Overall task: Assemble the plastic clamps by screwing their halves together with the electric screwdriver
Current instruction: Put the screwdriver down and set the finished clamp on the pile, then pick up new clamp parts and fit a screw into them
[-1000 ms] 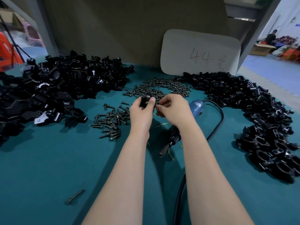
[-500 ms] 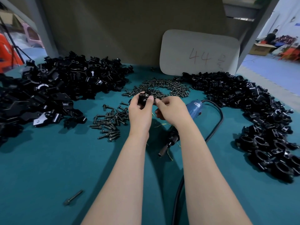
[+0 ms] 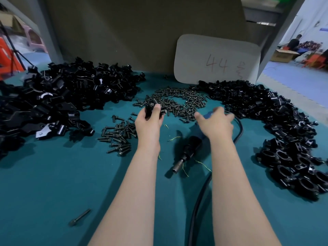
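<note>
Teal table point(image 3: 53, 183), left grip point(image 3: 149, 121) holding clamp point(image 3: 149, 108), blurred right grip point(image 3: 215, 125) wide, screwdriver point(image 3: 190, 148) half-hidden

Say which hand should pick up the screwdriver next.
Right. The right hand is open and empty, just above the rear of the screwdriver. The left hand grips the clamp and sits farther from the tool.

The tabletop point(image 3: 53, 183) is plain teal. The clamp halves point(image 3: 62, 96) piled at far left and at right are glossy black, as is the clamp point(image 3: 150, 108) in the left hand point(image 3: 149, 125) grip. The screws point(image 3: 177, 102) are dark grey. The electric screwdriver point(image 3: 190, 150) is blue with a black nose, and its cable point(image 3: 197, 201) is black. The far card point(image 3: 216, 50) is off-white, marked in red.
</note>
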A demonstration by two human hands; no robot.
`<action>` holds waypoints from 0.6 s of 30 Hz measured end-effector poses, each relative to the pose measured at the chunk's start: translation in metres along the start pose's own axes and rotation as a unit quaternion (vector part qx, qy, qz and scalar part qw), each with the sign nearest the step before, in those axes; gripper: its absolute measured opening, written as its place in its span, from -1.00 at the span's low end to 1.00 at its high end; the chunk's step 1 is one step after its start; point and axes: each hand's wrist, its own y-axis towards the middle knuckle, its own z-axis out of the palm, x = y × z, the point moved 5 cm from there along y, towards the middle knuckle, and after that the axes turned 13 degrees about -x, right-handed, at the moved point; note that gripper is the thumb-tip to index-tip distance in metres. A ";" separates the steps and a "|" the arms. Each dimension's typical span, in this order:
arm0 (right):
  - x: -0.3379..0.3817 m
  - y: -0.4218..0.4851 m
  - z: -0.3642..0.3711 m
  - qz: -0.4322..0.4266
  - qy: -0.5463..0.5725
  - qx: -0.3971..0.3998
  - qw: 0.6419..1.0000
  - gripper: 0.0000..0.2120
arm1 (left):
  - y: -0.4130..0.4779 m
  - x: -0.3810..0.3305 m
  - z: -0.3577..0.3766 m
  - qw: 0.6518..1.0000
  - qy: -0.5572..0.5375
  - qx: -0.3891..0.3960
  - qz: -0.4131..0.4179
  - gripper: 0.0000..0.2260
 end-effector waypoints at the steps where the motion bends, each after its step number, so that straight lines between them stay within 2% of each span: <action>1: -0.009 0.000 0.003 0.027 -0.006 0.035 0.999 -0.26 | 0.001 0.001 -0.001 1.000 -0.016 -0.001 -0.018 -0.97; 2: -0.015 -0.001 0.007 0.043 -0.008 0.058 0.997 -0.20 | 0.001 0.001 -0.001 0.999 -0.025 -0.001 -0.030 -0.96; 4: -0.023 0.003 0.011 0.061 0.024 0.056 0.996 -0.23 | 0.001 0.002 -0.001 0.999 -0.027 -0.002 -0.042 -0.96; 6: -0.027 0.007 0.009 0.094 0.107 0.047 0.989 -0.39 | 0.002 0.001 -0.003 0.999 -0.025 -0.010 -0.041 -0.97; 7: -0.029 0.009 0.008 0.126 0.185 0.048 0.973 -0.54 | 0.003 0.000 -0.004 0.999 -0.026 -0.017 -0.038 -0.96; 8: -0.030 0.009 0.007 0.170 0.284 0.054 0.942 -0.69 | 0.004 0.000 -0.006 0.999 -0.026 -0.025 -0.034 -0.96; 10: -0.025 0.007 0.005 0.255 0.474 0.092 0.838 -0.88 | 0.005 -0.001 -0.007 0.999 -0.028 -0.032 -0.029 -0.96; 12: -0.015 0.005 0.000 0.282 0.601 0.128 0.737 -0.92 | 0.006 -0.001 -0.008 0.999 -0.020 -0.039 -0.024 -0.97; 13: -0.013 0.004 -0.002 0.280 0.633 0.140 0.708 -0.92 | 0.006 -0.001 -0.008 0.999 -0.018 -0.041 -0.023 -0.97; 15: -0.010 0.001 -0.006 0.277 0.669 0.158 0.671 -0.83 | 0.005 0.000 -0.008 0.999 -0.017 -0.042 -0.025 -0.97; 18: -0.010 -0.004 -0.002 0.298 0.672 0.161 0.659 -0.59 | 0.004 0.000 -0.008 0.999 -0.011 -0.040 -0.024 -0.96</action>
